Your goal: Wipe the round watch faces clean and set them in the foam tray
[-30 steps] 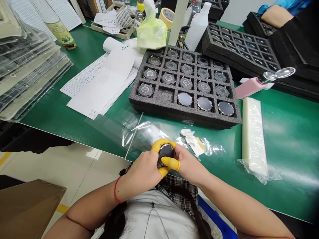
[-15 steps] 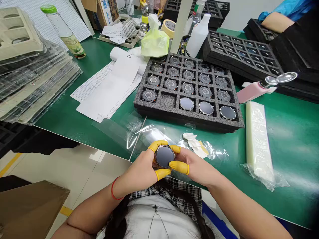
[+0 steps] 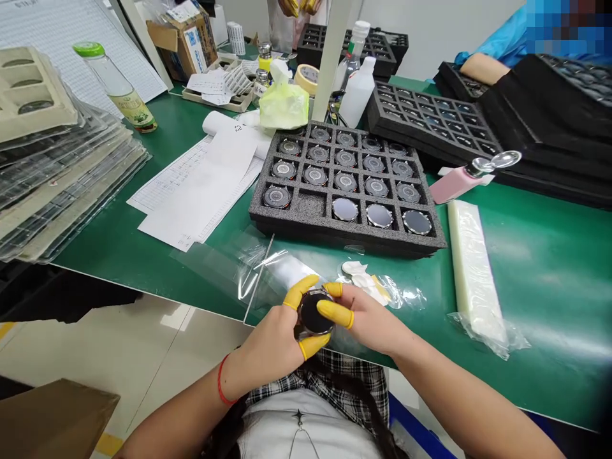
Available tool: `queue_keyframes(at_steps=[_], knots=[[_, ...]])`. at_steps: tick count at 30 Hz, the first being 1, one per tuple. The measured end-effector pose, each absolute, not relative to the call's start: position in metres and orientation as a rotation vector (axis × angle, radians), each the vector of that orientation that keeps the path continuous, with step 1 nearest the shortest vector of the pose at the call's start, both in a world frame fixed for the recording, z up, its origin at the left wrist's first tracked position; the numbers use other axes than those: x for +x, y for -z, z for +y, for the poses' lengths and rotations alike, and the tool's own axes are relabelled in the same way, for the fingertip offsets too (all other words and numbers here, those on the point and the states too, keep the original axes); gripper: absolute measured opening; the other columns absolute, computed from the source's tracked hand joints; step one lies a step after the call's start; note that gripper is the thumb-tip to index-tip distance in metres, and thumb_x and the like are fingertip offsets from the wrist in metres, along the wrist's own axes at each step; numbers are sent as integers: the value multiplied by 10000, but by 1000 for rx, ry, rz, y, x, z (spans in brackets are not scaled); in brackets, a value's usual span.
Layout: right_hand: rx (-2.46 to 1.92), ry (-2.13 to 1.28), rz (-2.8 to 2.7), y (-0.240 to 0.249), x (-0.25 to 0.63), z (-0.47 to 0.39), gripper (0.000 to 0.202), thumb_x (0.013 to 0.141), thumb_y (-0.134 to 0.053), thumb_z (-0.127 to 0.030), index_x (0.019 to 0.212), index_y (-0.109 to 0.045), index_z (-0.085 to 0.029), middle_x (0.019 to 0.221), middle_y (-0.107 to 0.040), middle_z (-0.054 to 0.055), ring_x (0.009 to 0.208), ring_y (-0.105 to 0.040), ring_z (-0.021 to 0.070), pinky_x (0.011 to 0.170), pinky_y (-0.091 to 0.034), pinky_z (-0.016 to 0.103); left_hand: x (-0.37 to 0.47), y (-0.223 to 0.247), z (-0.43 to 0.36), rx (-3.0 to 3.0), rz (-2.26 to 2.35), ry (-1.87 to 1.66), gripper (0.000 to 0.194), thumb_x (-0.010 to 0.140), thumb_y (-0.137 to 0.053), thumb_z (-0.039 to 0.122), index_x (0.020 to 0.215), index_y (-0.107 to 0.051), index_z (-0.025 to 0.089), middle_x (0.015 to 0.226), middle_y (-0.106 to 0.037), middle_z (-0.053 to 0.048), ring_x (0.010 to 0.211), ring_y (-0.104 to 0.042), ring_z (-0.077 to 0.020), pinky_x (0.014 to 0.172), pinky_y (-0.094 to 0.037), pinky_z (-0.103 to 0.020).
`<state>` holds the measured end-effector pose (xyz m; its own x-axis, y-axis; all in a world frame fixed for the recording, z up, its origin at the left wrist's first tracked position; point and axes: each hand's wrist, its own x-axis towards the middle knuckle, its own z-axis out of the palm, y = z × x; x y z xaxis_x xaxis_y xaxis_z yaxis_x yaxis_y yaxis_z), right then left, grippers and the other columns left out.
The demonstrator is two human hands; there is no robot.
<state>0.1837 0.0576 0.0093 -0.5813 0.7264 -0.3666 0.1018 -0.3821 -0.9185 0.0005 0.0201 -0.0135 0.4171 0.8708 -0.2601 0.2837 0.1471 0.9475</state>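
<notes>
Between my two hands, just over the table's near edge, is a round watch case (image 3: 313, 313) with its dark glass facing up. My left hand (image 3: 280, 331) grips its left rim, with yellow finger cots on thumb and index finger. From the right, my right hand (image 3: 368, 319) holds it too, its cotted thumb lying across the upper part of the glass. Beyond the hands stands a black foam tray (image 3: 349, 239) of similar watch cases, most back side up and several in the front row showing glass. One front compartment (image 3: 310, 205) holds no watch case.
Clear film sheets (image 3: 224, 271) and peeled white scraps (image 3: 366, 277) lie before the tray. Papers (image 3: 201, 185) and stacked plastic trays (image 3: 62, 172) are left; a pink bottle (image 3: 454, 185) and wrapped white block (image 3: 475, 274) right. A co-worker's blue sleeve (image 3: 502, 41) shows behind.
My right thumb has moved from the glass's lower right edge up across its face. The watch case tilts differently and looks darker. The whole view has shifted slightly.
</notes>
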Motion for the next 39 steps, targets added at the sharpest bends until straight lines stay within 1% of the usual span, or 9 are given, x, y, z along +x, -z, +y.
queue_keyframes(at_steps=[3, 6, 10, 14, 18, 24, 30, 34, 39], knots=[[-1202, -1729, -1582, -30, 191, 76, 354, 823, -638, -505, 718, -577, -172, 677, -555, -12, 644, -504, 131, 631, -440, 273, -4, 20, 15, 1495, 993, -717, 784, 871, -637, 221, 1511, -184, 249, 988, -765, -39, 971, -722, -216, 955, -545, -369], [-1330, -1168, -1681, -47, 191, 114, 212, 867, -596, -378, 952, -629, -186, 786, -606, 9, 708, -554, 156, 680, -461, 300, -8, 28, 12, 1601, 842, -877, 660, 894, -597, 142, 1460, -291, 288, 986, -775, -11, 960, -730, -164, 964, -543, -310], [-1629, -434, -1887, -43, 176, 176, 338, 888, -540, -254, 1218, -550, -184, 773, -616, 8, 705, -568, 184, 695, -448, 328, -12, 31, 10, 1722, 693, -978, 621, 878, -582, 50, 1406, -386, 312, 1004, -777, 3, 939, -734, -125, 964, -545, -270], [-1703, -402, -2182, -30, 163, 212, 301, 937, -470, -270, 1203, -590, -194, 867, -680, 39, 755, -612, 192, 676, -463, 304, -25, 21, 4, 1738, 695, -1085, 485, 898, -545, 26, 1306, -536, 288, 1069, -768, -22, 991, -726, -140, 943, -565, -249], [-1688, -330, -2335, -32, 157, 209, 304, 920, -498, -219, 1179, -656, -207, 988, -681, 94, 865, -620, 240, 728, -474, 346, -46, 5, -3, 1666, 638, -1332, 365, 969, -479, 135, 1273, -603, 295, 1137, -752, -18, 1107, -686, -202, 1015, -553, -352], [-1617, 84, -2391, -39, 136, 195, 280, 931, -482, -201, 1070, -719, -144, 1349, -531, 191, 1231, -422, 361, 964, -372, 515, -55, 6, 2, 1671, 631, -1540, 334, 939, -550, 163, 1230, -642, 299, 1130, -755, 8, 1069, -705, -198, 1004, -569, -342], [-1579, -95, -2276, -21, 99, 213, 307, 902, -587, -370, 917, -715, -90, 1279, -595, 197, 1288, -377, 351, 1039, -328, 474, -31, 54, 22, 1560, 1003, -1140, 231, 922, -570, 169, 1075, -720, 256, 1045, -779, -28, 964, -738, -165, 931, -584, -270], [-1595, -158, -2187, -16, 89, 218, 360, 861, -633, -448, 1013, -671, -125, 1177, -650, 131, 1207, -467, 310, 969, -388, 426, -26, 66, 24, 1344, 1052, -1040, 201, 927, -571, 263, 1065, -709, 214, 1051, -775, -60, 983, -734, -194, 964, -572, -336], [-1366, -71, -2136, -35, 106, 178, 216, 904, -610, -295, 1086, -635, -181, 985, -702, 48, 1031, -552, 228, 944, -368, 394, -26, 55, 28, 1072, 942, -1010, 337, 872, -651, 397, 1135, -638, 187, 981, -781, -88, 952, -737, -226, 941, -575, -367]])
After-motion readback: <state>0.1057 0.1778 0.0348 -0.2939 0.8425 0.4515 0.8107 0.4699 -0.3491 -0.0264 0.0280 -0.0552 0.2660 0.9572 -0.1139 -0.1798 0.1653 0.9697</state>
